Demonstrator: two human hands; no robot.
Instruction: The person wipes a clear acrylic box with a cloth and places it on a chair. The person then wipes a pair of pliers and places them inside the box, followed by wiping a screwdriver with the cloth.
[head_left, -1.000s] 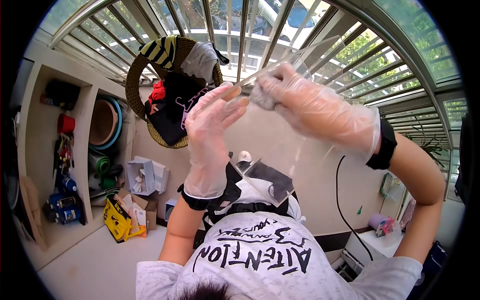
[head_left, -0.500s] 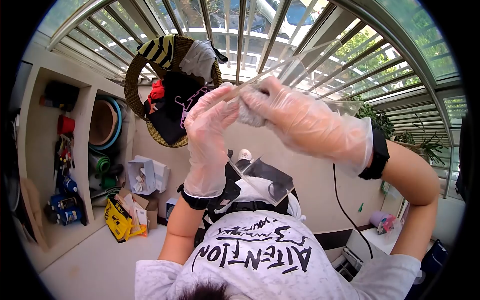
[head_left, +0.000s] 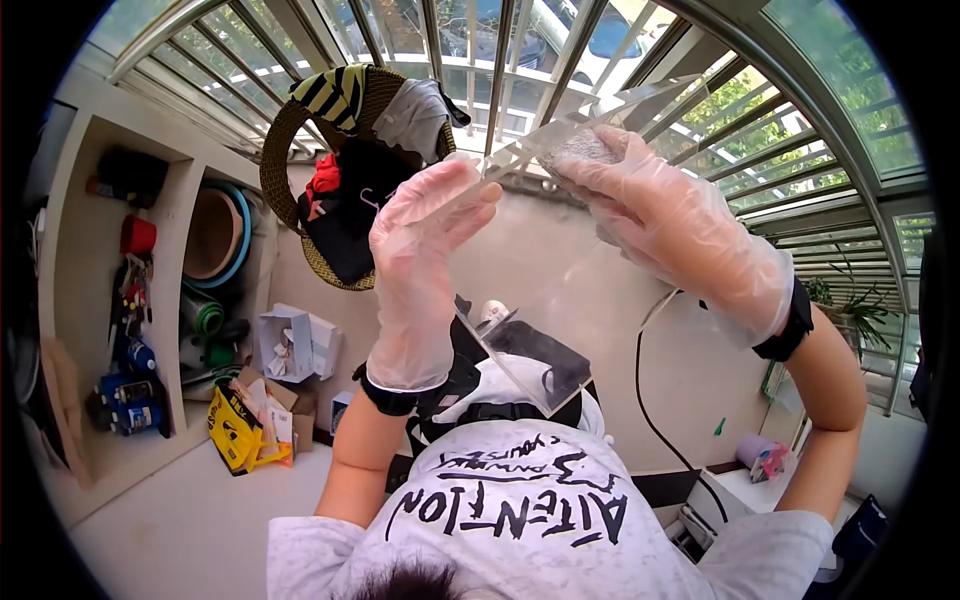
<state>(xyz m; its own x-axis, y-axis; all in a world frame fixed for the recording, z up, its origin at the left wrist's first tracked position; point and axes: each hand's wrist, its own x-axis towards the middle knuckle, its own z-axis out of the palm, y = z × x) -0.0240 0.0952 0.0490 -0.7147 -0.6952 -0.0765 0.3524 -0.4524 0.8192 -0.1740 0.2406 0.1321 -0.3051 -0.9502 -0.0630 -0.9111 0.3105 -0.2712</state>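
A clear plastic box or panel [head_left: 525,152] is held up in front of me, see-through, with straight edges and a lower corner near my lap. My left hand [head_left: 415,270], in a thin clear glove, grips its left edge between thumb and fingers. In my right hand [head_left: 680,225], gloved the same way, a grey fuzzy cloth [head_left: 583,150] is bunched under the fingers and pressed on the upper part of the clear plastic. The plastic's full shape is hard to make out against the bright window.
A wicker chair [head_left: 275,175] piled with clothes stands ahead, before a barred window [head_left: 480,80]. Shelves [head_left: 165,160] with pots and tools line the left. A white box [head_left: 285,345] and yellow bag [head_left: 235,435] lie on the floor. A black cable [head_left: 640,390] runs at right.
My right hand has moved right with the cloth along the clear plastic, away from my left hand. My left hand keeps its hold, its fingers slightly shifted. The view has turned a little.
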